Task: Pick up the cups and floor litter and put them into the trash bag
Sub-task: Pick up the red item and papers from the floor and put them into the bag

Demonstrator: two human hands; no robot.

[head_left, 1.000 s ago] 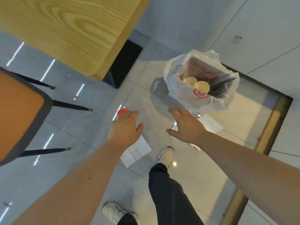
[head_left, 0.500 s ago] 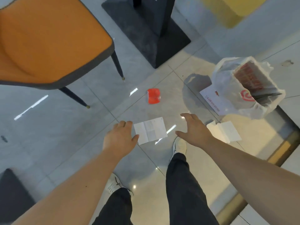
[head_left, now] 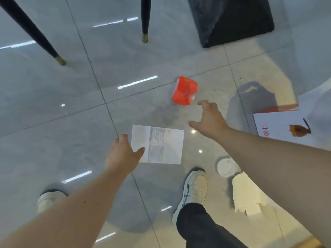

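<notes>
Nearest the camera, a dark trouser leg (head_left: 200, 228) ends in a white shoe (head_left: 194, 189) on the glossy tiled floor (head_left: 71, 97); a second shoe (head_left: 49, 200) shows beside the left forearm. Just right of the first shoe lie a round white lid (head_left: 226, 167) and a torn white paper (head_left: 246, 196), partly hidden under the right forearm.

The left hand (head_left: 121, 154) is open and empty, thumb spread, with its fingers over the left edge of a printed sheet (head_left: 160, 144) lying flat on the floor; whether it touches the sheet cannot be told. The right hand (head_left: 209, 119) is spread wide and empty, fingertips just short of a crumpled red cup (head_left: 185, 91), which lies on its side by a tile seam.

At the right edge a white flyer (head_left: 281, 125) lies flat, near a blurred white edge that may be the bag. Farther off stand two black chair legs (head_left: 145, 20) and a dark table base (head_left: 232, 20), well clear of the hands.
</notes>
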